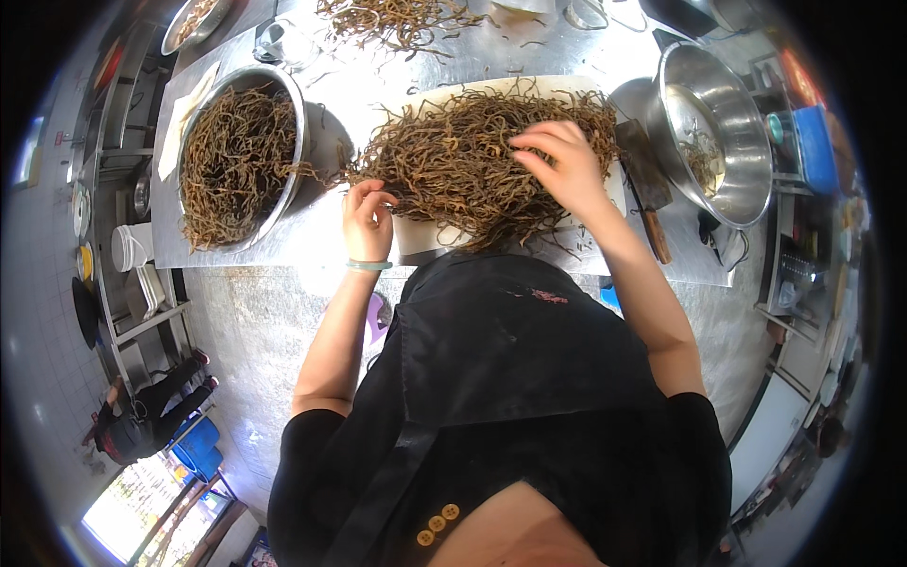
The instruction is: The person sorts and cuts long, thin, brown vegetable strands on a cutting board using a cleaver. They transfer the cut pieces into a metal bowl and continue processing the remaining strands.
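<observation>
A large heap of thin, brown, dried stalks (453,163) lies on a white cutting board (418,237) before me. My left hand (368,216) is at the heap's left edge, fingers curled; whether they grip any stalks is unclear. Over the right part of the heap is my right hand (560,159), thumb and fingers bent towards each other, with too little showing to tell if a stalk is between them. More such stalks fill a steel bowl (301,135) on the left, some hanging over its rim towards the heap.
Right of the board lie a cleaver (645,166) and a wooden-handled knife (655,237). Beyond them a steel basin (744,156) holds a few scraps. More stalks (397,21) lie at the far side of the steel table (326,241). A person (142,425) is at the far left.
</observation>
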Available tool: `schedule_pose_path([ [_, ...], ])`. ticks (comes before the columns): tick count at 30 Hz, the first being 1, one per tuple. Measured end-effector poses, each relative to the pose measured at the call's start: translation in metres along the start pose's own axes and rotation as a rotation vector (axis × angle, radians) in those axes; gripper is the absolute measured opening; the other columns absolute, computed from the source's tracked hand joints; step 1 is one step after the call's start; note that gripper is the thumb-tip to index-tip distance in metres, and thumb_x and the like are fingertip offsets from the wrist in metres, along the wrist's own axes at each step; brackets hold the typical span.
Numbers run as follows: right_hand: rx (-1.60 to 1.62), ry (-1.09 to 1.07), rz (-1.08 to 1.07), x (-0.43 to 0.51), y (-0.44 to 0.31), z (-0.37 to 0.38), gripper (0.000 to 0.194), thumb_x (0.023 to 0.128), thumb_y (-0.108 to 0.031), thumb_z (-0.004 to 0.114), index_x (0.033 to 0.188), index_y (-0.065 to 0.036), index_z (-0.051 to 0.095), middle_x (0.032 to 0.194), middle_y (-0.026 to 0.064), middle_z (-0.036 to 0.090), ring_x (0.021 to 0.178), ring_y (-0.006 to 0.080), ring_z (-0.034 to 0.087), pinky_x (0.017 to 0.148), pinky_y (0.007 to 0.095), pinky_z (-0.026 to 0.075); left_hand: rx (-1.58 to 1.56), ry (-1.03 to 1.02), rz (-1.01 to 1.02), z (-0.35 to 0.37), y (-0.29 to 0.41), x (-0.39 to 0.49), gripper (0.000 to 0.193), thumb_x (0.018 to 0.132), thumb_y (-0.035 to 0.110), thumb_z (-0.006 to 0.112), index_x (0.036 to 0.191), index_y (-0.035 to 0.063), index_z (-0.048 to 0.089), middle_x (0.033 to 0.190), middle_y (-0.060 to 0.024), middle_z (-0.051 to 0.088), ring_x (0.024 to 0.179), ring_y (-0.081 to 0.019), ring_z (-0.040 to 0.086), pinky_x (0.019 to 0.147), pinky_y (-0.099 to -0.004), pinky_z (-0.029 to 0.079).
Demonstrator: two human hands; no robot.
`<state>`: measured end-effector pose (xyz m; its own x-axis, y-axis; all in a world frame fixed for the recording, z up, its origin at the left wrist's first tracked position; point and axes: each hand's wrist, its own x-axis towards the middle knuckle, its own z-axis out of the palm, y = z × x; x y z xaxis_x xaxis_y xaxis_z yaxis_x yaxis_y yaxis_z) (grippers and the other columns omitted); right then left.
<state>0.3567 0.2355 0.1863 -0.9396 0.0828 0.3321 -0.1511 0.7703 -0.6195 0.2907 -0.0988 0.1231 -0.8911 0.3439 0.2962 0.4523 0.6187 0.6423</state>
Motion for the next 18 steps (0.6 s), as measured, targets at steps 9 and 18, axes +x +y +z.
schedule_pose_path([
  [9,0.224,-0.294,0.218,0.079,-0.026,0.054,0.022,0.087,-0.035,0.077,0.091,-0.014,0.080,0.092,0.0058,0.072,0.093,0.0259,0.068,0.085,0.0388,0.054,-0.258,0.167,-0.271,-0.002,-0.011,-0.027,0.022,0.084,-0.009,0.059,0.093,0.0051,0.073,0.115,-0.0088,0.065,0.092,-0.0169,0.066,0.076,-0.0276,0.054],
  [18,0.475,-0.411,0.363,0.110,-0.046,-0.073,0.028,0.102,-0.012,0.053,0.128,-0.005,0.062,0.093,0.0037,0.067,0.073,0.0070,0.059,0.064,0.0209,0.050,-0.318,0.161,-0.292,0.002,-0.011,-0.025,0.016,0.087,-0.006,0.062,0.094,0.0050,0.072,0.110,-0.0082,0.069,0.089,-0.0169,0.066,0.073,-0.0271,0.053],
])
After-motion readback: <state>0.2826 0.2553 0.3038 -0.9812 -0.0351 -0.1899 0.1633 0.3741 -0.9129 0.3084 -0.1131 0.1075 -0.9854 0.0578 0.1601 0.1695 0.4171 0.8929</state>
